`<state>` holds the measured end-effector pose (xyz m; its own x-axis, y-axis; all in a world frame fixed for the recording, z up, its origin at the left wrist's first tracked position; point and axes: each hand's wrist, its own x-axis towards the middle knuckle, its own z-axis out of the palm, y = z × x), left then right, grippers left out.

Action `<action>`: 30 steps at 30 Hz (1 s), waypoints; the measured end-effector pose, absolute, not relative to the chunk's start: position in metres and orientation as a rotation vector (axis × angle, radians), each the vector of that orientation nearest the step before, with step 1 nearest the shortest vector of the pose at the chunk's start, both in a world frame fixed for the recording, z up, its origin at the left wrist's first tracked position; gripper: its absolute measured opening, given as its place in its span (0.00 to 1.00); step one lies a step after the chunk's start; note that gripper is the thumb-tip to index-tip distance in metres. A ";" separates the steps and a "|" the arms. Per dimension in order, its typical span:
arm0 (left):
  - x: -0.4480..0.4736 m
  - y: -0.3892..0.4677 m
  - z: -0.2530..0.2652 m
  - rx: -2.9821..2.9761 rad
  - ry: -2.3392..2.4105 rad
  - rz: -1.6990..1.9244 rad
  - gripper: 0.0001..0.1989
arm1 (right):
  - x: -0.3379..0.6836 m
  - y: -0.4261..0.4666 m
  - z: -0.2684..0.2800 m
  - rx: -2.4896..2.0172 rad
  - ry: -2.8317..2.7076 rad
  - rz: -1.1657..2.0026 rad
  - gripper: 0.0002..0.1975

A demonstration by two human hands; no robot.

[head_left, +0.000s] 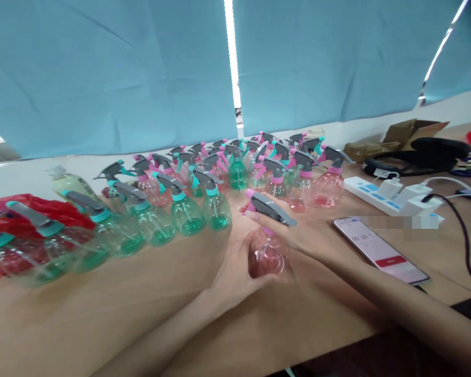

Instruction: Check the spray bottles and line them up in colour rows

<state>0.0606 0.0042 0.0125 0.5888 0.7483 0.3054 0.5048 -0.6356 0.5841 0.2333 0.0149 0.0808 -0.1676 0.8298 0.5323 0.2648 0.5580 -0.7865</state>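
Observation:
A pink spray bottle [267,255] with a grey and pink trigger head stands at the middle of the table, near me. My left hand [237,264] wraps round its clear body from the left, thumb across the front. Up at the grey and pink spray head [269,207], my right hand [282,225] has its fingers closed about the trigger and neck; some fingers are hidden behind the head. Just beyond stand a green spray bottle [219,212] with a turquoise collar and a pink spray bottle [300,191].
Several green and pink spray bottles crowd the table's back and left. A red plastic bag [31,209] lies behind the left ones. To the right are a phone [380,248], a white power strip [377,196] with chargers, black headphones [435,152] and a cardboard box [412,133].

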 end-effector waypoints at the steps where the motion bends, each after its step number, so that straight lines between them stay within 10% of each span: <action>1: 0.053 0.005 0.010 2.416 1.025 0.717 0.37 | 0.230 0.017 0.082 -0.901 -1.699 0.672 0.12; 30: 0.019 0.004 -0.008 2.851 1.345 0.434 0.27 | 0.210 0.054 0.074 -0.825 -1.745 0.717 0.16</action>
